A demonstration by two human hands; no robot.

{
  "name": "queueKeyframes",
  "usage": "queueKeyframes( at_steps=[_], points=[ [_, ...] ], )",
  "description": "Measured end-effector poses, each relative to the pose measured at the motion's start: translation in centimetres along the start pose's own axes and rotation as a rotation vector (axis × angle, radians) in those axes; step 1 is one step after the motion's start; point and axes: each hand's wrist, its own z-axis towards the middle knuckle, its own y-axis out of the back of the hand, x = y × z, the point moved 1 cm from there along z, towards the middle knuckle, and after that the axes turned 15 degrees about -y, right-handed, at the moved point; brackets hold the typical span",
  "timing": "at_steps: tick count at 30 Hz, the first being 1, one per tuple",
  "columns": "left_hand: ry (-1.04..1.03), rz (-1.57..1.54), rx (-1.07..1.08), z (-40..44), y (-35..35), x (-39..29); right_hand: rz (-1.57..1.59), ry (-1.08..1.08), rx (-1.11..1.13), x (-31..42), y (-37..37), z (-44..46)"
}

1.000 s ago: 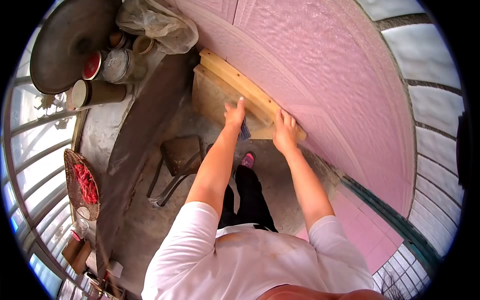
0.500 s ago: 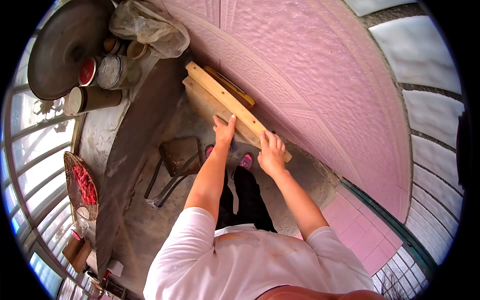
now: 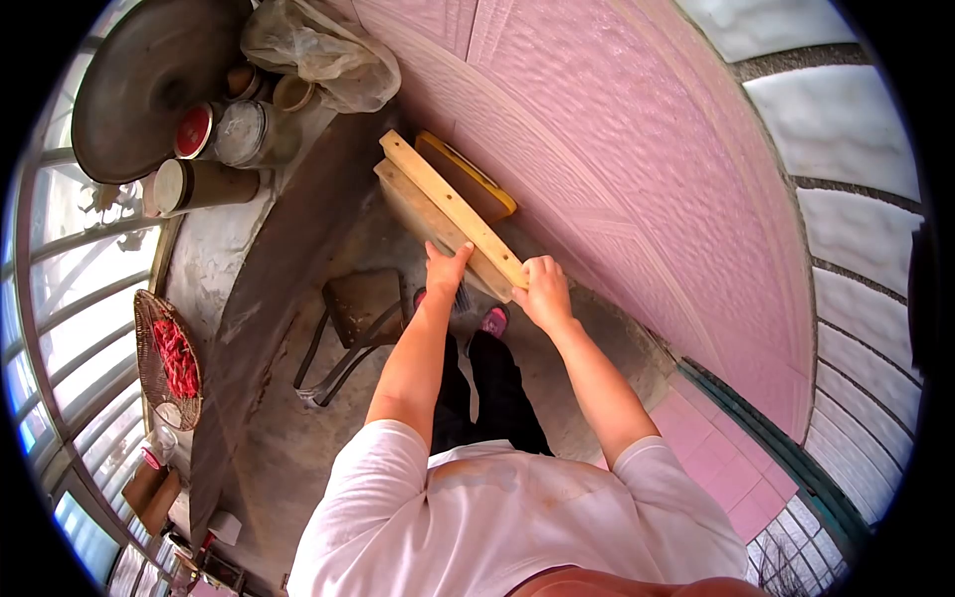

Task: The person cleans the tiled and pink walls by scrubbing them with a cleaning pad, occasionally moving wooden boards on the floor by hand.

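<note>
A glass jar (image 3: 277, 137) and plastic bag (image 3: 323, 60) share the counter (image 3: 214, 244) at left; right of it, a chair (image 3: 360, 301) rests on the floor (image 3: 274, 488), a wooden board (image 3: 438, 197) between chair and wall (image 3: 637, 189).

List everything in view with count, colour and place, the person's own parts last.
Wall: one, pink, upper right
Ledge: one, grey, left
Floor: one, grey-brown, below
Wooden board: one, pale brown, centre
Panel: one, brown with yellow rim, by wall
Plastic bag: one, cloudy, top
Round pan: one, dark, upper left
Lidded containers: three, red, whitish and tan lids, on ledge
Small pots: two, brown, near bag
Basket: one, brown, left
Contents: uncounted, red, in basket
Stool: one, brown and dark, on floor
Lower-left clutter: uncounted, mixed, unclear
Shoes: two, pink, on floor
Trousers: one pair, black, centre
Shirt: one, white, bottom
Left hand: one, bare, at board
Right hand: one, bare, gripping board's near end
</note>
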Motion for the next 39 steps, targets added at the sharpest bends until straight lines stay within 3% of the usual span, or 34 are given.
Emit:
queueKeyframes(
  at_steps=[10,16,19,21,23,25,27,28,31,34,37,39],
  points=[
    [0.040,0.059,0.045,0.9,-1.4,-3.0,-0.065,-0.120,0.028,-1.3,1.3,2.6],
    [0.037,0.146,0.096,2.6,-3.3,-4.4,-0.109,-0.059,-0.045,-3.0,1.9,4.4],
    [-0.014,0.025,0.137,0.7,-3.1,-2.5,-0.072,-0.035,-0.055,-2.3,2.6,2.4],
    [-0.052,-0.277,0.029,-2.0,-3.1,-1.9,0.066,-0.017,-0.013,-1.9,2.7,-0.1],
    [0.134,-0.770,0.239,-5.6,-1.8,-1.6,0.234,0.023,0.075,0.0,3.1,-3.0],
    [0.233,-0.841,0.134,-8.8,-1.2,-3.7,0.284,0.099,0.158,1.8,3.5,-5.9],
    [0.280,-0.953,0.186,-10.7,-1.2,-4.9,0.293,0.134,0.201,2.4,4.2,-7.6],
    [0.462,-1.118,0.339,-12.0,-0.4,-7.1,0.277,0.234,0.163,3.6,5.2,-8.5],
    [0.373,-1.078,0.270,-15.7,1.1,-12.4,0.173,0.331,0.116,4.1,7.3,-10.8],
    [0.225,-1.103,0.425,-17.0,1.0,-15.4,0.041,0.390,-0.052,4.4,10.9,-10.9],
    [-0.148,-1.075,0.598,-18.5,1.5,-20.2,0.115,0.456,-0.210,4.7,16.8,-9.9],
    [-0.376,-0.885,0.610,-23.5,2.2,-25.7,0.191,0.455,-0.293,4.3,23.8,-11.3]
  ],
)
